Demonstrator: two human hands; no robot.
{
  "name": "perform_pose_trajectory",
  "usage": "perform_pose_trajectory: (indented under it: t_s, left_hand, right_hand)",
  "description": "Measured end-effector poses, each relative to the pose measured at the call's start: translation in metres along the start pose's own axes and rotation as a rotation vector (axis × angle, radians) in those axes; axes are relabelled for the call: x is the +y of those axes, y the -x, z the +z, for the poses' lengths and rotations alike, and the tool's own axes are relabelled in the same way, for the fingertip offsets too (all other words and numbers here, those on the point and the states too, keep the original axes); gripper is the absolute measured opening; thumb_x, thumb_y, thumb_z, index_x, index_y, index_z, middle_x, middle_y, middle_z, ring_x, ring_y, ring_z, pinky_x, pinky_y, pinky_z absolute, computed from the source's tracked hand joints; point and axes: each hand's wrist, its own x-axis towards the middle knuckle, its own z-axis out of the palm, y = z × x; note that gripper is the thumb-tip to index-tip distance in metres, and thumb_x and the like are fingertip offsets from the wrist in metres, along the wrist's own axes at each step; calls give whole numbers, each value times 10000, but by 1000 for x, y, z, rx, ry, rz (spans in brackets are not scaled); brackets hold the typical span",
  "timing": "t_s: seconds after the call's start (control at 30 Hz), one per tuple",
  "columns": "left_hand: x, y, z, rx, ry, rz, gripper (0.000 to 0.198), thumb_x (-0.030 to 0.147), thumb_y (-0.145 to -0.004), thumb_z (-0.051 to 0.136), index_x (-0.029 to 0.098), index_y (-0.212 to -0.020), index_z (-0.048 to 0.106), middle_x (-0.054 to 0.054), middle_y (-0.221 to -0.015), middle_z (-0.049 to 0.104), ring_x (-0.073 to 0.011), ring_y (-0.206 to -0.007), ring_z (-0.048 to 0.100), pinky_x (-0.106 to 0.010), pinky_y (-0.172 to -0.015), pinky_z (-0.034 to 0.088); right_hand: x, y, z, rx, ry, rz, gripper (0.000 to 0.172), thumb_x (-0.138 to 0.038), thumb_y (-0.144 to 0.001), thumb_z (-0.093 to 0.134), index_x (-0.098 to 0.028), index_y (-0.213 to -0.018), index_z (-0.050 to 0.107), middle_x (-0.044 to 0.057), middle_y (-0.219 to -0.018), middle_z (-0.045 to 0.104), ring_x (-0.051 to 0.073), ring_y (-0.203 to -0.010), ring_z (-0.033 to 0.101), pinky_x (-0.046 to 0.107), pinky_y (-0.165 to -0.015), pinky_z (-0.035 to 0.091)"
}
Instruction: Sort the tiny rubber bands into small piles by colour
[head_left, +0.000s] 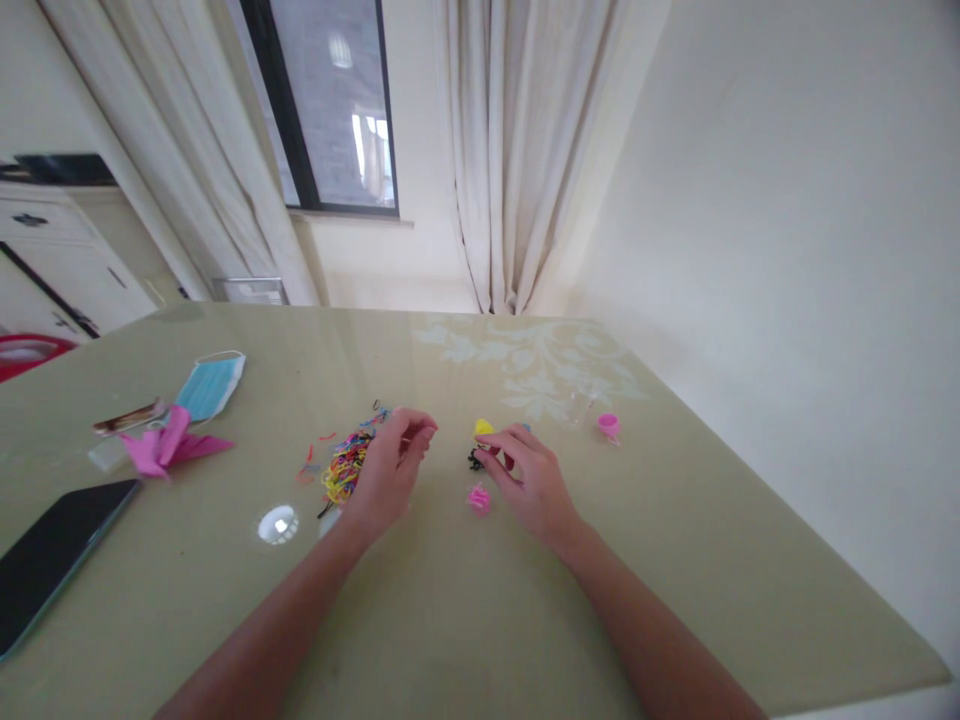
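A pile of small multicoloured rubber bands (pixel 345 472) lies on the table, partly covered by my left hand (pixel 390 465). That hand's thumb and fingers are pinched together, and what they hold is too small to make out. My right hand (pixel 531 478) has its thumb and forefinger pinched at the edge of a small heap of black rubber bands (pixel 475 459); whether a band is between the tips I cannot tell. Just behind those fingertips sits a yellow heap (pixel 484 428). Nearer to me is a little cluster of pink bands (pixel 478 499). Something blue peeks out behind my right hand.
On the right stand a small pink cup-like piece (pixel 608 427) and a clear container (pixel 580 405). To the left lie a shiny round lid-like piece (pixel 278 524), a pink paper crane (pixel 171 445), a blue face mask (pixel 212 388) and a phone (pixel 56 545). A wall borders the table's right side.
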Motion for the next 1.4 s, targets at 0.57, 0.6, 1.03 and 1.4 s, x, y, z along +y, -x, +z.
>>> perform_pose_trajectory:
  t_s: [0.57, 0.6, 1.03, 1.4]
  left_hand:
    - [34, 19, 5, -173, 453, -127, 155, 338, -890, 795, 202, -965, 803, -48, -928, 817, -188, -882, 777, -283, -832, 630]
    - [34, 20, 5, -165, 451, -131, 162, 343, -883, 803, 199, -958, 803, -49, -919, 819, -188, -870, 779, -284, -827, 633]
    - [38, 17, 2, -159, 374, -90, 208, 399, -906, 775, 197, -943, 804, -55, -884, 802, -190, -844, 748, -304, -823, 616]
    - [38, 12, -7, -226, 269, -58, 264, 440, -949, 699, 199, -1015, 783, -55, -903, 792, -180, -792, 707, -288, -734, 559]
  right_hand:
    - [-22, 3, -5, 39, -156, -89, 69, -277, -995, 726, -219, -1017, 754, 11, -808, 699, 146, -707, 623, 278, -684, 482]
    - [-22, 3, -5, 41, -159, -90, 60, -266, -996, 719, -218, -1001, 755, 10, -801, 695, 146, -706, 622, 278, -683, 480]
    - [-28, 0, -13, -49, -232, 57, 280, -384, -1049, 596, -206, -891, 742, 16, -749, 659, 147, -664, 549, 286, -662, 445]
    - [-26, -1, -22, -163, -657, 254, 401, -529, -1026, 611, -189, -848, 727, 4, -717, 621, 134, -646, 541, 258, -604, 419]
